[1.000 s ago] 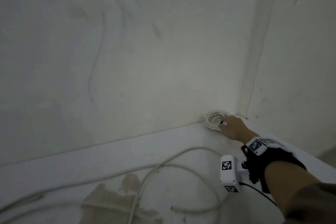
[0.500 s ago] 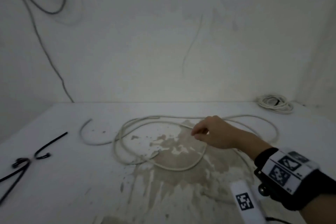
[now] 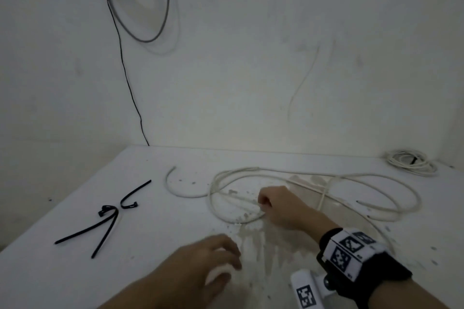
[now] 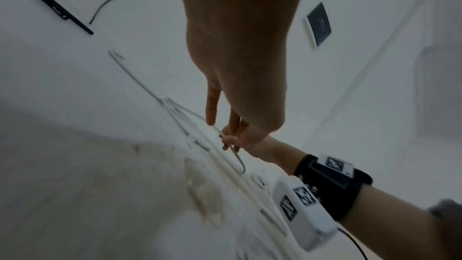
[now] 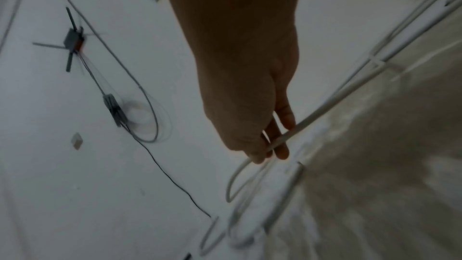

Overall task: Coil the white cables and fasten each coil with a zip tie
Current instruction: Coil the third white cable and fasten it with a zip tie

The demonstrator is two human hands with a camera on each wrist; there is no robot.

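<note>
Right hand [image 3: 278,204] down on the white table [image 3: 75,271], its grip curled around the loose white cable [image 3: 326,175], which sprawls in wide loops across the stained middle. Left hand [image 3: 200,263] hovers nearer the body, fingers relaxed, grasping nothing. Black zip ties [image 3: 105,223] lie off to the left. A finished coil [image 3: 411,162] sits in the far right corner.

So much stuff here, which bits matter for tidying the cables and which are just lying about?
For the job:
loose white cable, gripped by the right hand
finished coil
black zip ties
left hand, holding nothing

Just there:
grey wall cable
stained patch
</note>
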